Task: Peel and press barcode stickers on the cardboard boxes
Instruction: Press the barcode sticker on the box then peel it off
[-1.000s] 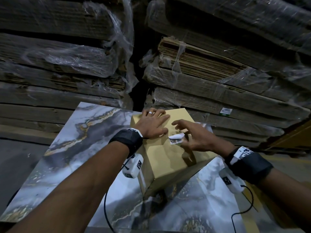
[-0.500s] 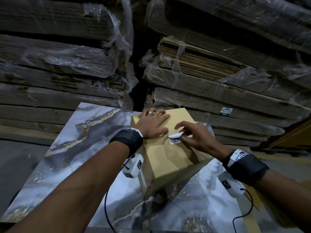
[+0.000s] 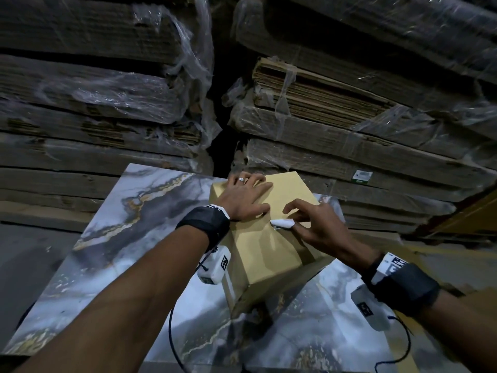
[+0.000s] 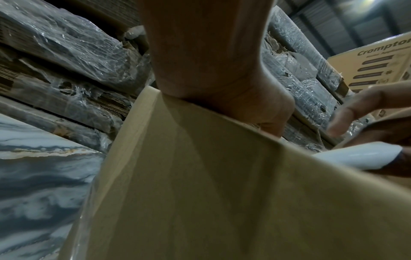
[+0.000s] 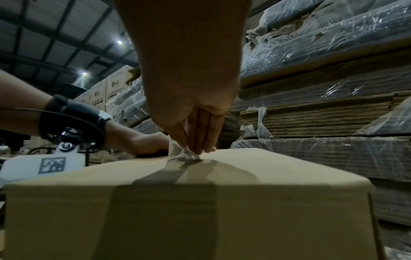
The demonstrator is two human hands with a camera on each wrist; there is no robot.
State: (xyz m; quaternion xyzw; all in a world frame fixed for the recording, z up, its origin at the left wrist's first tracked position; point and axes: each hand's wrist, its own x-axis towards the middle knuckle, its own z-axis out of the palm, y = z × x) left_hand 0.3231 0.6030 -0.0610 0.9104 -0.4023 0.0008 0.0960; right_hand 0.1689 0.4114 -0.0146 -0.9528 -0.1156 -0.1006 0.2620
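Note:
A tan cardboard box (image 3: 269,254) stands on the marbled table (image 3: 107,232). My left hand (image 3: 248,196) lies flat on the box's far left top, fingers straight, with a ring on one finger. My right hand (image 3: 293,220) pinches a white barcode sticker (image 3: 281,223) between thumb and fingers near the middle of the top. The sticker curls over, white side up, and its left end touches the cardboard. In the right wrist view, the fingertips (image 5: 198,147) hold the sticker (image 5: 183,154) down against the box (image 5: 200,211). The left wrist view shows the box (image 4: 200,193) and the curled sticker (image 4: 355,156).
Tall stacks of flattened cardboard wrapped in plastic film (image 3: 349,117) rise right behind the table, with a dark gap (image 3: 223,135) between two stacks. Printed cartons (image 5: 113,88) stand further off. A cable (image 3: 172,332) hangs from the left wrist camera.
My right hand went from spread fingers to a pinch on the sticker and pulled slightly right. The sticker's printed face turned under, so its white side shows. The left hand stayed put.

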